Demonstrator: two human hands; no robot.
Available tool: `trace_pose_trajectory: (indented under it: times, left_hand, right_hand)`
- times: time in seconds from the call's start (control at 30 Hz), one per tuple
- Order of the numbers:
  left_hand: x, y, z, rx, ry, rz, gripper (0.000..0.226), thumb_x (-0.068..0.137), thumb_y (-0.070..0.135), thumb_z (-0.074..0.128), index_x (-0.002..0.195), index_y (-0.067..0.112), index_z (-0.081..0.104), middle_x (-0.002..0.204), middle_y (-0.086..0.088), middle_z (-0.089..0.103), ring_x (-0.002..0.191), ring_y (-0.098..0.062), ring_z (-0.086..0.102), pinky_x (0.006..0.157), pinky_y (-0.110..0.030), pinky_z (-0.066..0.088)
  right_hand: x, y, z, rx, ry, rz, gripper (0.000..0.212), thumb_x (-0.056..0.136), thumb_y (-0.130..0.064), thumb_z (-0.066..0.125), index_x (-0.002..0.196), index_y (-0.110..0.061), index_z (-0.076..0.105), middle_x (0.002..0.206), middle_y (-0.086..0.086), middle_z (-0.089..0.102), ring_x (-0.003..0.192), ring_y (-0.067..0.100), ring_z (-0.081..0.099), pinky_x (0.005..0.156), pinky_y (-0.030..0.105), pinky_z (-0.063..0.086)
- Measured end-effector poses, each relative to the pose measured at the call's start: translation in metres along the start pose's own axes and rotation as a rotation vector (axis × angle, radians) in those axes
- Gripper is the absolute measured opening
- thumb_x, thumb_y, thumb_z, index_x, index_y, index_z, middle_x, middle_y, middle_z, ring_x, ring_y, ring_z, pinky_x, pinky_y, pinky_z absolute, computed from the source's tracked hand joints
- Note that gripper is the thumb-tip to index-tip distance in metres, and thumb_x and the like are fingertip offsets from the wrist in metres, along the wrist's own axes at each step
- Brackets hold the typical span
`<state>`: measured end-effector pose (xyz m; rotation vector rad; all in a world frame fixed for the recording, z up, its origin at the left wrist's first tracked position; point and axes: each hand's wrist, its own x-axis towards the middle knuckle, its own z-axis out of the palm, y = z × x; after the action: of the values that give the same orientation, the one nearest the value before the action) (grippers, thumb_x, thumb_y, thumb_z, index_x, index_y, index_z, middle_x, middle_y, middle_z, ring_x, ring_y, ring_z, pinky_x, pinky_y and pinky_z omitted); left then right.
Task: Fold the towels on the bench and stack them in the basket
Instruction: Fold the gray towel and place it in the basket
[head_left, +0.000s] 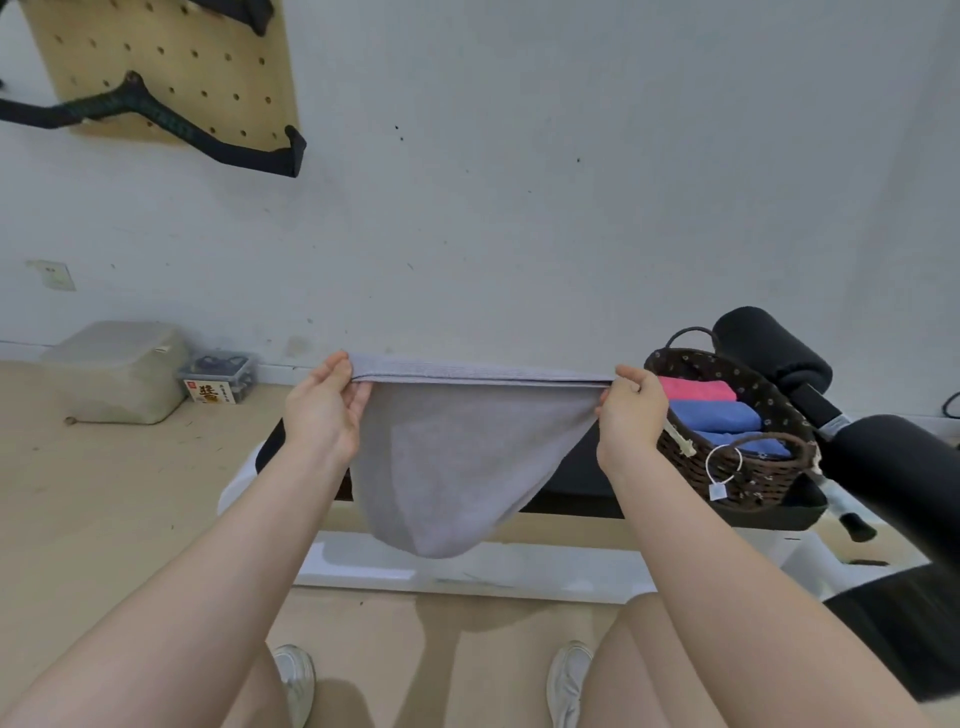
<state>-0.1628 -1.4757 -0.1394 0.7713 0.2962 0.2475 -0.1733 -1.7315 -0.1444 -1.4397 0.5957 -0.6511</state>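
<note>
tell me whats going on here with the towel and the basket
A person is holding a grey towel up in the air over a black bench, the left hand and right hand each pinching a top corner so the rest hangs down. It looks doubled over along the top edge. A dark wicker basket sits on the bench to the right, already holding a folded pink towel and blue towels.

- Both bare forearms reach forward from the lower corners, converging slightly.
- Left hand (326, 410): raised, palm toward the right, thumb on top, fingers curled in a pinch.
- Right hand (631, 413): raised level with the left, fingers curled, thumb forward, pinching.
- Hands held well apart.
</note>
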Motion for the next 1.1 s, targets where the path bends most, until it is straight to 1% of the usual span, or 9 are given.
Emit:
trace_pose_trajectory:
  times: [0.07,0.23,0.37,0.47,0.57,0.77,0.97,1.03,1.1]
  left_hand:
    - [-0.004,-0.001,0.001,0.082,-0.003,0.04,0.015,0.094,-0.002,0.047,0.088,0.009,0.056,0.089,-0.004,0.06,0.08,-0.01,0.061,0.085,-0.026,0.051]
    - [-0.003,-0.005,0.003,0.309,0.012,0.074,0.015,0.092,0.0,0.053,0.107,0.003,0.057,0.089,-0.003,0.062,0.08,-0.01,0.062,0.063,-0.016,0.055]
    - [0.015,0.005,0.018,0.234,-0.031,-0.035,0.013,0.092,-0.002,0.052,0.104,0.001,0.056,0.087,-0.005,0.061,0.078,-0.011,0.061,0.072,-0.018,0.056]
    - [0.033,0.013,0.039,0.11,-0.028,-0.056,0.013,0.093,-0.002,0.048,0.088,0.006,0.056,0.085,-0.003,0.058,0.075,-0.009,0.059,0.086,-0.02,0.049]
    - [0.058,0.017,0.061,0.066,-0.014,-0.07,0.019,0.094,-0.002,0.048,0.083,0.012,0.056,0.085,-0.001,0.058,0.076,-0.008,0.057,0.086,-0.021,0.046]
    - [0.125,0.0,0.096,0.072,-0.027,-0.11,0.023,0.094,-0.004,0.044,0.08,0.012,0.053,0.084,-0.004,0.056,0.077,-0.011,0.056,0.094,-0.025,0.045]
    - [0.153,0.005,0.146,-0.033,-0.17,0.014,0.023,0.094,-0.003,0.046,0.084,0.015,0.056,0.089,0.0,0.06,0.083,-0.01,0.059,0.085,-0.02,0.049]
    - [0.152,-0.006,0.134,0.097,-0.143,0.011,0.021,0.092,-0.002,0.05,0.085,0.014,0.059,0.088,0.0,0.061,0.083,-0.011,0.06,0.081,-0.019,0.051]
    - [0.149,-0.025,0.106,0.315,-0.086,-0.001,0.018,0.09,-0.003,0.054,0.083,0.013,0.061,0.09,-0.003,0.062,0.082,-0.012,0.061,0.077,-0.019,0.051]
  right_hand:
    - [0.001,0.0,-0.005,-0.122,0.034,-0.104,0.022,0.089,-0.007,0.036,0.092,-0.018,0.055,0.077,0.005,0.06,0.069,0.023,0.06,0.073,0.041,0.053]
    - [0.004,-0.011,-0.003,0.171,0.012,0.014,0.023,0.095,-0.005,0.023,0.107,-0.016,0.039,0.066,0.007,0.057,0.037,0.009,0.056,0.039,0.018,0.041]
    - [0.016,-0.026,0.013,0.221,0.012,-0.093,0.022,0.095,-0.006,0.02,0.106,-0.016,0.037,0.07,0.009,0.058,0.04,0.012,0.057,0.038,0.02,0.043]
    - [0.03,-0.04,0.03,0.341,-0.01,-0.077,0.023,0.095,-0.002,0.022,0.105,-0.015,0.038,0.078,0.006,0.057,0.057,0.018,0.061,0.048,0.023,0.051]
    - [0.055,-0.046,0.051,0.509,-0.02,0.059,0.023,0.094,0.004,0.031,0.107,-0.013,0.04,0.082,0.006,0.056,0.067,0.017,0.061,0.065,0.024,0.056]
    - [0.12,-0.048,0.087,0.702,-0.153,0.254,0.024,0.094,0.009,0.04,0.091,-0.014,0.047,0.088,0.009,0.056,0.078,0.017,0.059,0.095,0.033,0.049]
    - [0.154,-0.071,0.096,0.858,-0.205,0.234,0.02,0.096,0.002,0.042,0.096,-0.016,0.048,0.09,0.006,0.059,0.08,0.015,0.061,0.07,0.022,0.056]
    - [0.154,-0.061,0.085,0.659,-0.179,0.229,0.021,0.095,0.003,0.04,0.105,-0.015,0.045,0.087,0.006,0.059,0.075,0.016,0.061,0.068,0.021,0.053]
    - [0.148,-0.035,0.072,0.388,-0.125,0.254,0.024,0.094,0.005,0.037,0.108,-0.014,0.041,0.08,0.005,0.056,0.063,0.012,0.059,0.058,0.018,0.047]
